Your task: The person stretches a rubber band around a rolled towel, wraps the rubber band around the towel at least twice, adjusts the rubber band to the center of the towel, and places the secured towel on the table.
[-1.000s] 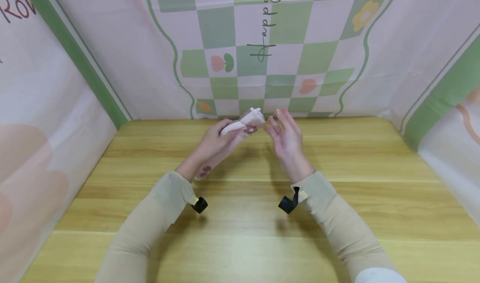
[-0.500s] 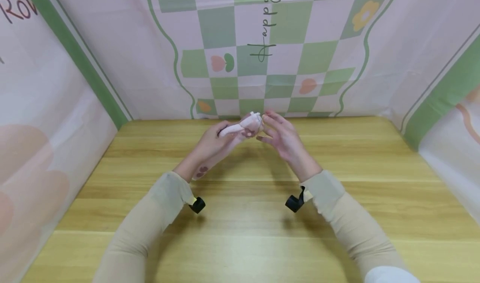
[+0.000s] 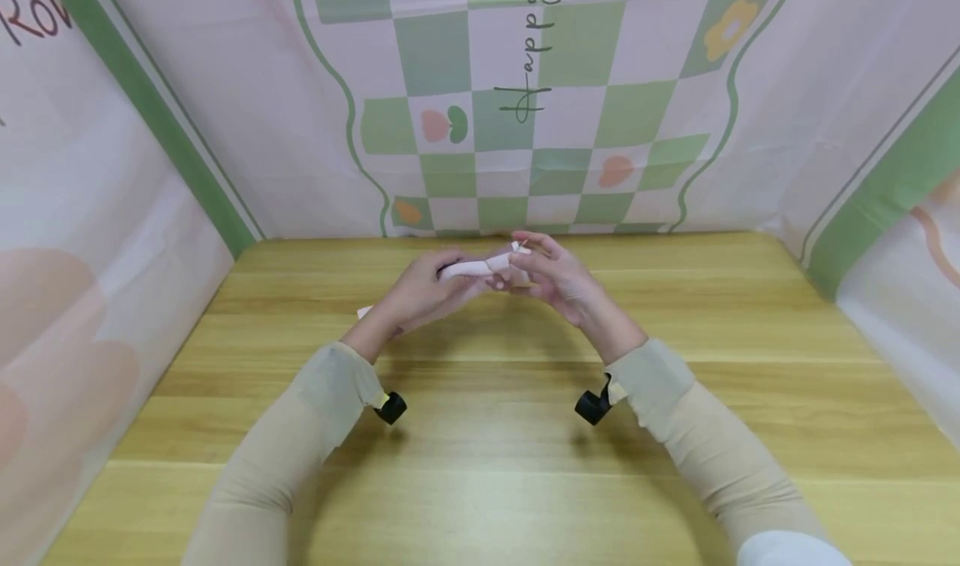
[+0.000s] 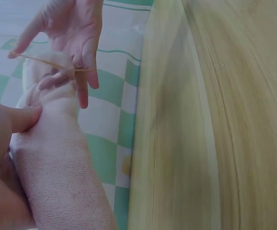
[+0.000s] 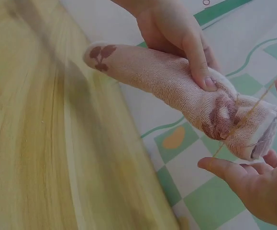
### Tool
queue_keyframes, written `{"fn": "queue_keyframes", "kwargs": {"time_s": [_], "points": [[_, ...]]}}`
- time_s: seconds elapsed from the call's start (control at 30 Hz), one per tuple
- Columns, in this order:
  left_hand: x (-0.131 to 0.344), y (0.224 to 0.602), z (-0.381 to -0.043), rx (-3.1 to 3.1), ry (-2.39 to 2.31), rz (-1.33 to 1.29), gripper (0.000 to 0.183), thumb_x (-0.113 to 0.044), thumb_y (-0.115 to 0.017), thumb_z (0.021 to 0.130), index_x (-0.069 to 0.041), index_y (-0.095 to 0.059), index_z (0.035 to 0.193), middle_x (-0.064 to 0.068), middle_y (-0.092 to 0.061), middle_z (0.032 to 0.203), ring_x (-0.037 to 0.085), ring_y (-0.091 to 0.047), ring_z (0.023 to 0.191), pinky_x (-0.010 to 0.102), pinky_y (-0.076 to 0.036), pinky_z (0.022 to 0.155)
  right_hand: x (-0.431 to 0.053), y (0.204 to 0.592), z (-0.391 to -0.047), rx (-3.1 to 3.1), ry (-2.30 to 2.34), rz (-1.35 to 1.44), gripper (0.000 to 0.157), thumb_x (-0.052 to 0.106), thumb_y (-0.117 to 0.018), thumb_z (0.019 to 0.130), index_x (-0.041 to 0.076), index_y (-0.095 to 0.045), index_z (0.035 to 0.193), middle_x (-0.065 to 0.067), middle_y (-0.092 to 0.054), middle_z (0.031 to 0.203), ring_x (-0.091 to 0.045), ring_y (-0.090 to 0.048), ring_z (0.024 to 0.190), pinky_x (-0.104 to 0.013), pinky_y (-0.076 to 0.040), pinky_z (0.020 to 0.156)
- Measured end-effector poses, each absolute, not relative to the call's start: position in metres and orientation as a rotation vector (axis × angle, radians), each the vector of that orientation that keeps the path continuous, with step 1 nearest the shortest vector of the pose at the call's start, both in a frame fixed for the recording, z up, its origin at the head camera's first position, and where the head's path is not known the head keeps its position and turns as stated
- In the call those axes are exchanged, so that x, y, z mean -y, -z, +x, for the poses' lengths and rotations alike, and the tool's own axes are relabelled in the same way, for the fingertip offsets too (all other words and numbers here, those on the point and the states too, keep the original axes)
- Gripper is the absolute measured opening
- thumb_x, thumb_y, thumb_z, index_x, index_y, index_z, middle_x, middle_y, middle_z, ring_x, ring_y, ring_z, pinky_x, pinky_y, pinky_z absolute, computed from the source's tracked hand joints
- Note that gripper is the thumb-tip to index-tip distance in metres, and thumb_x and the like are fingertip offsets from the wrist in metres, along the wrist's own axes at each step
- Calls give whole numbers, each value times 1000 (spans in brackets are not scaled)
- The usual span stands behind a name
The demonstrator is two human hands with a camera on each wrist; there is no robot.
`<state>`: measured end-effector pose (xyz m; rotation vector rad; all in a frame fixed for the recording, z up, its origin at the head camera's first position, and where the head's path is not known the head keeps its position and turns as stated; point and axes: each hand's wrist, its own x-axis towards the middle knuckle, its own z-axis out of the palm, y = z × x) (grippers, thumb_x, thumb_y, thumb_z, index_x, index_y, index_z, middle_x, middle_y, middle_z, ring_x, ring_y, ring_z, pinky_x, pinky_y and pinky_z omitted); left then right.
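Observation:
A rolled pink towel (image 5: 152, 76) with dark cherry prints is held aslant above the table. My left hand (image 3: 416, 291) grips it near the upper end, thumb lying along the cloth. Around that end runs a thin tan rubber band (image 5: 247, 116), and the towel narrows beside it. My right hand (image 3: 566, 283) is at the towel's far end, thumb and fingers spread apart with the band stretched between them. In the left wrist view, the band (image 4: 47, 61) crosses the towel towards the fingertips. The palm side of my left hand is partly hidden behind the roll.
Beneath the hands is a wooden table (image 3: 480, 466). Its back edge meets a hanging cloth (image 3: 502, 166) with green checks. Similar cloth walls stand on the left and right. A small black camera (image 3: 392, 408) hangs at each wrist.
My right hand has moved in from the right and its fingers now surround the towel's end with the rubber band. The towel has tilted to lie flatter, its upper end lower.

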<state>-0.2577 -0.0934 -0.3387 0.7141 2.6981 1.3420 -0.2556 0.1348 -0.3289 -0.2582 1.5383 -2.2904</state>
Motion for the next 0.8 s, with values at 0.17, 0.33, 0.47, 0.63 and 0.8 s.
{"fn": "queue_keyframes", "kwargs": {"time_s": [0.17,0.33,0.47,0.63,0.8], "points": [[93,340,-258,-2713,-1282,768,23,-24,-58,92,-20,-64,114,-5,-63,106,14,-56,95,36,-44,84,-133,333,-257,-1528,2266,-260,34,1,-55,89,7,-43,120,-18,-44,124,-23,-55,98,-42,-48,84],[91,340,-257,-2742,-1215,799,24,-21,-58,92,-17,-63,115,-2,-64,106,15,-57,92,36,-45,82,-132,337,-258,-1527,2242,-244,26,2,-56,89,7,-47,113,-13,-50,115,-24,-57,93,-41,-49,83],[90,341,-256,-2756,-1198,809,23,-19,-58,92,-17,-63,114,-1,-64,103,15,-57,88,34,-46,79,-128,341,-260,-1565,2208,-245,28,2,-56,90,2,-47,116,-12,-49,112,-24,-56,92,-41,-47,86],[88,342,-255,-2778,-1180,831,21,-24,-59,92,-20,-64,112,-5,-64,102,13,-57,88,33,-46,79,-123,346,-261,-1620,2168,-247,39,4,-55,90,-7,-43,125,-13,-49,112,-22,-55,91,-38,-49,84],[88,342,-253,-2794,-1173,806,24,-31,-58,92,-20,-63,114,-5,-64,103,12,-57,88,33,-46,79,-121,347,-260,-1614,2173,-242,39,5,-56,89,-9,-46,124,-15,-51,112,-21,-57,88,-36,-50,81]]}}
